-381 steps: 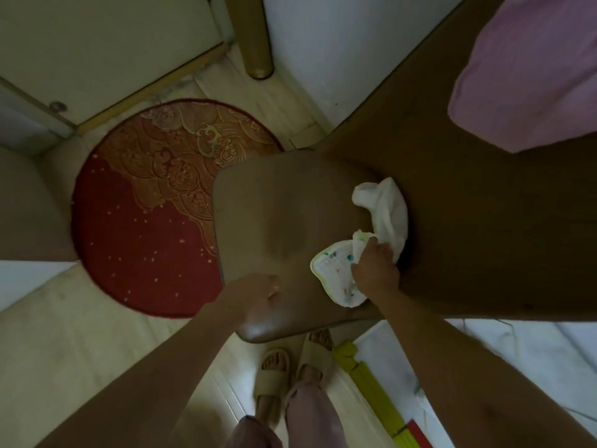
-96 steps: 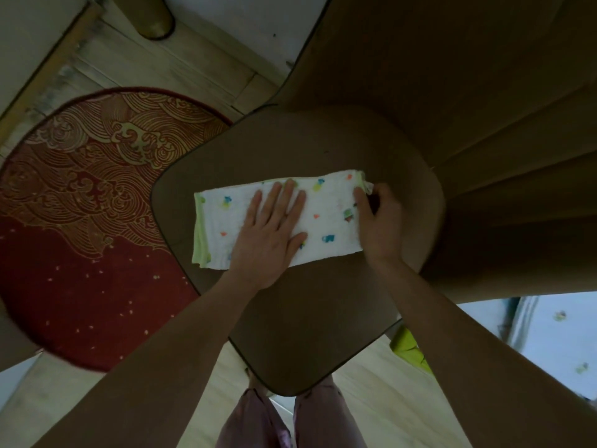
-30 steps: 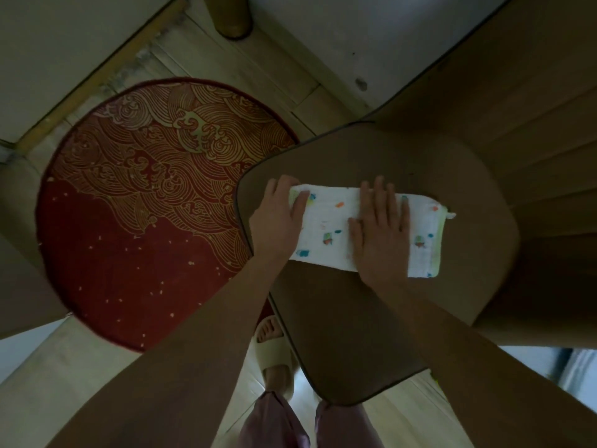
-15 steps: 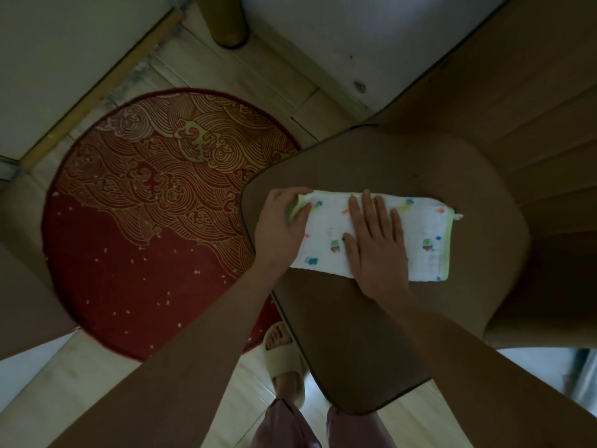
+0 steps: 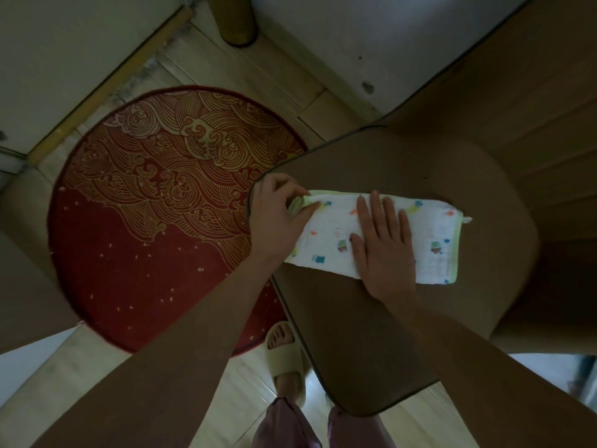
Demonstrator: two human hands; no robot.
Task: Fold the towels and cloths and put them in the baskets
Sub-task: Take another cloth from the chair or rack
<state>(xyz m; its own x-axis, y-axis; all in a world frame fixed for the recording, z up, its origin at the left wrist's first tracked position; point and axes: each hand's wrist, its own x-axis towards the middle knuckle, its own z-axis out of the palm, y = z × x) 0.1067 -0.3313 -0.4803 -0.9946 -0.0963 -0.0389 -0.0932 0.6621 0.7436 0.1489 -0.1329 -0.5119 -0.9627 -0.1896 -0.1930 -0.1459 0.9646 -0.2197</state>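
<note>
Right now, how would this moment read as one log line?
left hand: pinching cloth end | right hand: flat on cloth | cloth: folded strip on chair seat

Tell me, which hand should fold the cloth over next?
Probably the left hand: it already pinches the cloth's lifted left end, while the right hand lies flat on the middle, pinning it to the seat.

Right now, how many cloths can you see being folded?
1. The printed cloth lies on the brown stool; the left hand pinches its left end, the right hand presses its middle. No baskets or other cloths are in view.
</note>
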